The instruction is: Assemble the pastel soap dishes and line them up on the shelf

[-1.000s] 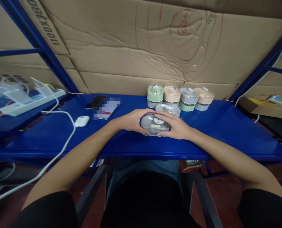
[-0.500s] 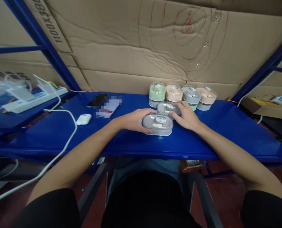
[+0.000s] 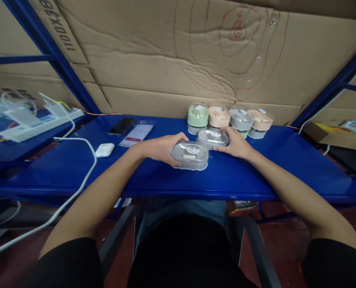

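Two clear-lidded oval boxes (image 3: 192, 159) (image 3: 213, 137) are clasped: nearer in left grip (image 3: 164, 149), farther in right grip (image 3: 237, 143).

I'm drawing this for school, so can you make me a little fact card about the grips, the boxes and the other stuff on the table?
Left grip: around the left end of the front grey box
Right grip: at the right end of the rear grey box
Grey boxes touching: can't tell
Upper boxes at back, left to right: green box, peach box, lilac-grey box, second peach box
Left side: white case, dark phone, lit phone
Table: blue
Behind: cardboard; red lines drawn on it
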A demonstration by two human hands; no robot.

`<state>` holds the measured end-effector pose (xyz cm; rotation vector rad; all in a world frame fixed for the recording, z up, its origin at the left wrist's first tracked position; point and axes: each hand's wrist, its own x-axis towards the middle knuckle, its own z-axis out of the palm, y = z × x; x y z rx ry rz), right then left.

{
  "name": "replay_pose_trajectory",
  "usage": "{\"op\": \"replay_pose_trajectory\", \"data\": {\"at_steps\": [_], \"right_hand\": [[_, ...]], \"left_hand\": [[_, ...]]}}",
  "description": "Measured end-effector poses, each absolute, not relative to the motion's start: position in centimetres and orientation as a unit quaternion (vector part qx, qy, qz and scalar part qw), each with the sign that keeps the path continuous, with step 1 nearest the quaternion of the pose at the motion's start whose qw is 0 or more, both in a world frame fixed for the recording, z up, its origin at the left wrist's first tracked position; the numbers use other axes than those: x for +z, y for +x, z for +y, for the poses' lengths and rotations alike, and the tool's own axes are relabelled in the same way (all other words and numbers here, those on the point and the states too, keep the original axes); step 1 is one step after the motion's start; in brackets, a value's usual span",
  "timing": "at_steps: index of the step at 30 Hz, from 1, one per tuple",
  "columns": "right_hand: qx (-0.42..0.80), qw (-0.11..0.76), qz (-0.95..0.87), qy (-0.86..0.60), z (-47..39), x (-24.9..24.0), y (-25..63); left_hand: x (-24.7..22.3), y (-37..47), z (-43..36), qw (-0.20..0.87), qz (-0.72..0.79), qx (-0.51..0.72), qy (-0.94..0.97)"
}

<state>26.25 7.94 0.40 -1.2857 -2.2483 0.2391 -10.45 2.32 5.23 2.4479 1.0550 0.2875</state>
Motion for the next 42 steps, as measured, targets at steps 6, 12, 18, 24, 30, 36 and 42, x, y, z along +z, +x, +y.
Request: {"op": "replay_pose_trajectory", "data": {"at_steps": [6, 12, 18, 24, 30, 36, 42], "right_hand": [[0.091, 0.265, -0.826, -0.490, 7.8, 0.4, 26.0], [0.101, 0.261, -0.826, -0.490, 7.5, 0.7, 25.6], [0.084, 0.265, -0.806, -0.522, 6.5, 1.4, 25.1], [0.067, 0.325, -0.775, -0.537, 5.2, 2.1, 24.7], [0.037, 0.423, -0.772, -0.472, 3.8, 2.1, 24.0], [0.038, 0.416, -0.818, -0.394, 2.2, 1.9, 22.7], [0.067, 0.396, -0.834, -0.377, 2.2, 1.2, 22.5]], "left_hand": [[5.3, -11.1, 2.5, 0.230, 0.410, 0.098, 0.877], [5.5, -11.6, 2.9, 0.210, 0.439, 0.078, 0.870], [6.1, -12.9, 3.4, 0.220, 0.467, 0.044, 0.855], [6.0, -13.3, 3.7, 0.227, 0.474, 0.036, 0.850], [4.8, -12.7, 4.2, 0.228, 0.421, 0.088, 0.873], [1.2, -8.9, 4.6, 0.295, 0.342, 0.243, 0.858], [-0.5, -6.9, 4.3, 0.364, 0.288, 0.333, 0.821]]}}
